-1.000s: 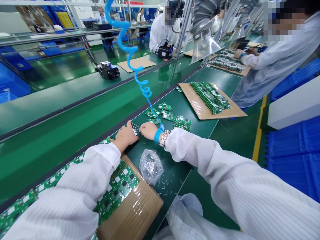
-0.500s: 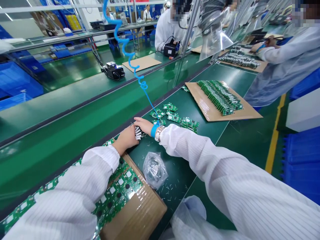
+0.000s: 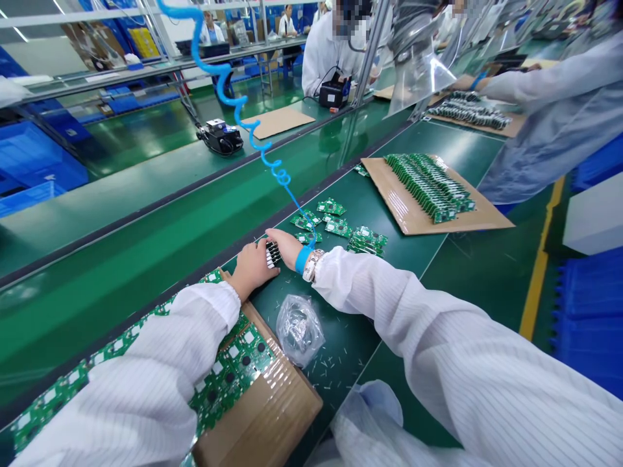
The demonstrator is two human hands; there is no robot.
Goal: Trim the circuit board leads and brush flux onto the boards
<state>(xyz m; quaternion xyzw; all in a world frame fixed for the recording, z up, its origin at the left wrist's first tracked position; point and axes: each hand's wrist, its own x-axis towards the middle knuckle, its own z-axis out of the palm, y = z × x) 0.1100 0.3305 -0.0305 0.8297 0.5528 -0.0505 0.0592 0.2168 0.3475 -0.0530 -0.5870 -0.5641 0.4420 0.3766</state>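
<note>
On the glossy green tabletop [image 3: 406, 250], near its dark far edge, the bare left hand [image 3: 254, 267] and bare right hand [image 3: 286, 248] both pinch one small stack of black-and-white parts [image 3: 273, 254] between them, fingers curled. Toward the near edge sits one crumpled clear plastic bag [image 3: 299, 331], its contents too blurred to count, beside brown taped cardboard [image 3: 263, 421] bearing green circuit-board panels [image 3: 248, 353]. Past the right hand lie at least four loose green boards [image 3: 337, 226], then one brown cardboard sheet [image 3: 403, 217] carrying two packed rows of green boards [image 3: 428, 188].
</note>
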